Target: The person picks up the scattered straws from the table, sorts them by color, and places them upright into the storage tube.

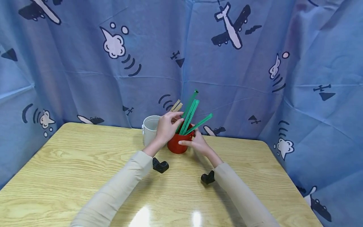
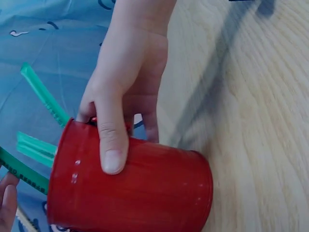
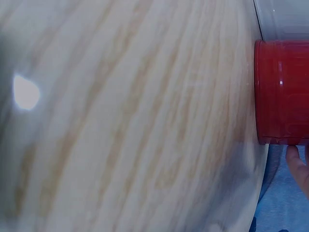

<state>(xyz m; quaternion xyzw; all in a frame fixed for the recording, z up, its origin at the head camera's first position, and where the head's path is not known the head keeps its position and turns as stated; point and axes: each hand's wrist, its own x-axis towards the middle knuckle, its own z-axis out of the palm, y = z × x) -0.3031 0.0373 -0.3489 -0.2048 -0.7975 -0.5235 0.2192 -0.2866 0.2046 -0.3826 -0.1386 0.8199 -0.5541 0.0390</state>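
Note:
My right hand [image 1: 197,143] grips a red metal bucket [image 1: 177,147], thumb across its front wall and fingers on the side by the handle. In the left wrist view the thumb lies flat along the red wall. Several long green printed strips [image 1: 189,116] stand out of the bucket, leaning right. Over the rim, my left hand [image 1: 168,126] pinches the leftmost green strip between thumb and fingers; only its fingertips show at the edge of the left wrist view. Pale wooden sticks [image 1: 176,106] rise behind the left hand, their lower ends hidden.
A white bucket [image 1: 149,138] stands left of the red one, partly behind the left wrist. Under both is a wood-grain table [image 1: 85,157], with a blue airplane-print curtain [image 1: 158,47] close behind. Black devices [image 1: 160,165] sit at both wrists.

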